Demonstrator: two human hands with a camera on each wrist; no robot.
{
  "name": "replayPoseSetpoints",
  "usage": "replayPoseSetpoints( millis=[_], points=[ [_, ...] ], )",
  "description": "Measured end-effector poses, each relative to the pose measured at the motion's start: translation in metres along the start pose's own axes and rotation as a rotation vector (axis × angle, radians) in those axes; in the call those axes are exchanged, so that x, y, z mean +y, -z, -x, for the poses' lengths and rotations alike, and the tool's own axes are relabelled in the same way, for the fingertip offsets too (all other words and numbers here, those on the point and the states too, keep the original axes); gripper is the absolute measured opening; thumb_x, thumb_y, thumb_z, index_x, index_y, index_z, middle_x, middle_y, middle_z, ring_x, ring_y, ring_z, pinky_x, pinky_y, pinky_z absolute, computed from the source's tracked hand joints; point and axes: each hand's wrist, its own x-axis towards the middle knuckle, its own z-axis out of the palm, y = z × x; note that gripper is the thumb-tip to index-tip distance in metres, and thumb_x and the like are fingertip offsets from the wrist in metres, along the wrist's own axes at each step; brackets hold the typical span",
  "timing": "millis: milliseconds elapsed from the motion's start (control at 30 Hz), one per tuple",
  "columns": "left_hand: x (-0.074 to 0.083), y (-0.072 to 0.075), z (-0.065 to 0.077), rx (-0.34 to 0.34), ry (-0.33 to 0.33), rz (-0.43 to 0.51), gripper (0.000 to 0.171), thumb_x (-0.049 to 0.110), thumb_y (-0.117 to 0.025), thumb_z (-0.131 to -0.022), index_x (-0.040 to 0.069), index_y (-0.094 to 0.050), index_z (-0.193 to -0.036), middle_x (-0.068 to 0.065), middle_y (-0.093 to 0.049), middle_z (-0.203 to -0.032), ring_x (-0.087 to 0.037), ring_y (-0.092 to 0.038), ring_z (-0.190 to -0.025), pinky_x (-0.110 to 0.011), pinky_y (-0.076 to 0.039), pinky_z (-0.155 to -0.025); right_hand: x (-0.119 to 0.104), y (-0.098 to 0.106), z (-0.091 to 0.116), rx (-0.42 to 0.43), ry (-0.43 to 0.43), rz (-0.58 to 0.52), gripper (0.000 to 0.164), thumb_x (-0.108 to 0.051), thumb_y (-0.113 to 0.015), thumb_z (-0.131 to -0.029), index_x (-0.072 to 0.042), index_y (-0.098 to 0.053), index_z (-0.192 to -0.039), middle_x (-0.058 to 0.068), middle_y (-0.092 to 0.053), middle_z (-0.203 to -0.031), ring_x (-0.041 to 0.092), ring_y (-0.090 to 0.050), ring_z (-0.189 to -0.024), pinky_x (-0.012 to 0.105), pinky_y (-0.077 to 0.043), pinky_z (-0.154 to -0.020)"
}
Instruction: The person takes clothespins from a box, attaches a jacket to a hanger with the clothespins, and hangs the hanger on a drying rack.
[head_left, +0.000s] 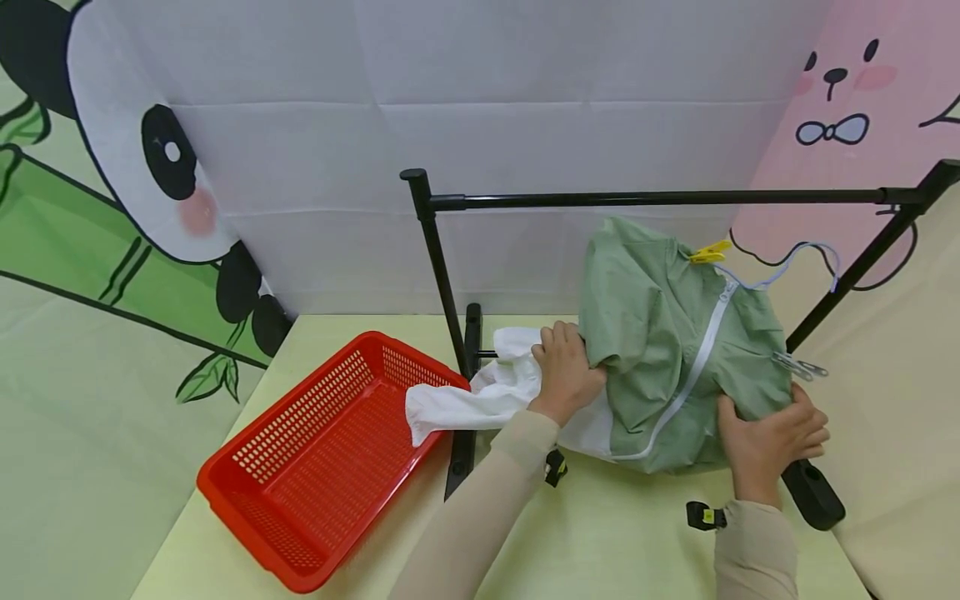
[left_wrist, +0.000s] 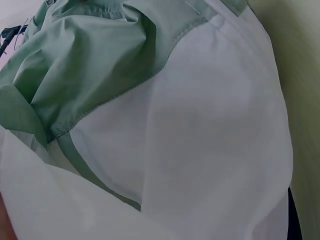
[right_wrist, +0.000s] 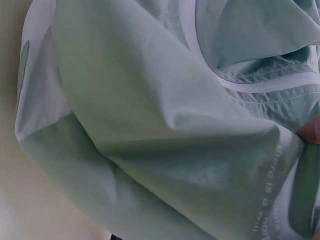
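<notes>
A green and white jacket (head_left: 660, 350) with a white zipper (head_left: 701, 358) hangs bunched at the rack. My left hand (head_left: 566, 371) grips its left side, where a white sleeve (head_left: 472, 400) trails over the basket rim. At the lower right edge, my right hand (head_left: 776, 437) holds the green cloth, thumb in front. That thumb (right_wrist: 311, 130) presses by printed lettering in the right wrist view. A yellow clothespin (head_left: 708, 252) and a grey clip (head_left: 799, 365) are on the jacket. White and green panels (left_wrist: 215, 115) fill the left wrist view.
A black rack (head_left: 652, 200) stands on the pale yellow table (head_left: 600, 533), its bar above the jacket. To the left lies a red plastic basket (head_left: 300, 475). A light blue hanger (head_left: 806, 252) shows by the jacket's collar. Printed cloth (head_left: 480, 150) forms the backdrop.
</notes>
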Motion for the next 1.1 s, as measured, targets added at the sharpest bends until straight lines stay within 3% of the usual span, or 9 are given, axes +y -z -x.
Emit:
replayPoseSetpoints(
  millis=[667, 900, 1000, 1100],
  points=[
    [0.021, -0.016, 0.008, -0.065, 0.039, 0.044, 0.027, 0.023, -0.063, -0.079, 0.012, -0.043, -0.093, -0.002, -0.038, -0.09, -0.018, -0.027, -0.081, -0.03, -0.015, -0.069, 0.014, 0.013, 0.002, 0.003, -0.034, 0.041, 0.071, -0.027, -0.07, -0.082, 0.001, -0.033, -0.135, 0.03, -0.035, -0.123, 0.044, -0.022, -0.101, 0.042, -0.008, -0.085],
    [0.03, -0.024, 0.011, -0.091, 0.046, 0.029, 0.027, 0.026, -0.064, -0.081, 0.012, -0.044, -0.095, -0.001, -0.04, -0.093, -0.017, -0.026, -0.082, -0.029, -0.015, -0.07, 0.019, 0.012, 0.0, 0.029, -0.093, 0.06, 0.074, -0.027, -0.074, -0.078, -0.001, -0.036, -0.136, 0.026, -0.038, -0.126, 0.041, -0.025, -0.104, 0.039, -0.009, -0.089],
    [0.034, -0.025, 0.013, -0.113, 0.052, 0.031, 0.027, 0.027, -0.063, -0.082, 0.013, -0.042, -0.093, 0.0, -0.037, -0.09, -0.017, -0.025, -0.081, -0.029, -0.014, -0.069, 0.023, 0.014, 0.0, 0.027, -0.068, 0.064, 0.074, -0.027, -0.074, -0.078, -0.001, -0.036, -0.136, 0.027, -0.038, -0.125, 0.043, -0.024, -0.104, 0.041, -0.01, -0.088],
    [0.038, -0.026, 0.014, -0.115, 0.052, 0.041, 0.029, 0.028, -0.064, -0.082, 0.013, -0.041, -0.092, 0.001, -0.035, -0.088, -0.016, -0.024, -0.08, -0.029, -0.014, -0.069, 0.024, 0.015, 0.0, 0.034, -0.058, 0.059, 0.074, -0.029, -0.075, -0.078, -0.002, -0.037, -0.135, 0.012, -0.039, -0.119, 0.043, -0.024, -0.103, 0.041, -0.009, -0.087]
  ],
)
